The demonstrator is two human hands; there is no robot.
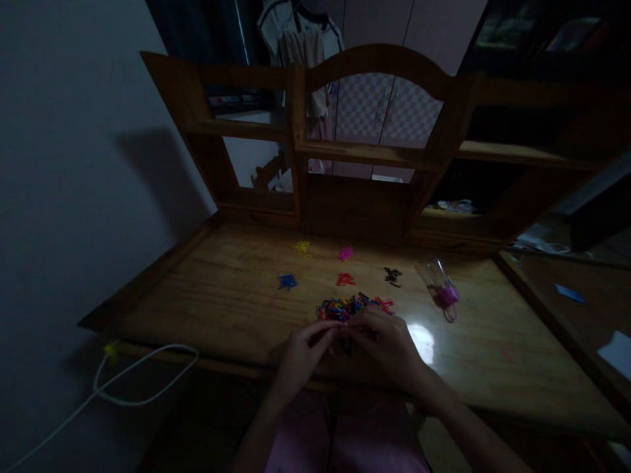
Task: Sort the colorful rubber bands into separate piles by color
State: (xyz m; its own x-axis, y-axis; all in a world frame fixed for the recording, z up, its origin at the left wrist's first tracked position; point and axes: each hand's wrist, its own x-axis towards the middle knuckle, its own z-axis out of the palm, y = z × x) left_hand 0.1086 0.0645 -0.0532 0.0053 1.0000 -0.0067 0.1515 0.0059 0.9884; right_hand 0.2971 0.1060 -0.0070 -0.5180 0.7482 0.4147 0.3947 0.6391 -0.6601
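Near the table's front edge, my left hand [308, 348] and my right hand [387, 338] meet, their fingertips pinched together. What they hold is too small and dark to make out. Just beyond the fingers lies a mixed heap of small, thin coloured pieces [340, 307], partly covered by my right hand. Farther back are small single-colour piles of similar pieces: a blue pile [286, 282], a red pile [346, 279], a black pile [393, 276], a yellow pile [303, 247] and a pink pile [346, 253].
A clear container with a purple end and a loop [446, 292] lies on the wooden table [217, 282] at right. Wooden shelving [365, 154] rises along the back. A white cable [142, 401] hangs at the left front edge. A wall stands at left.
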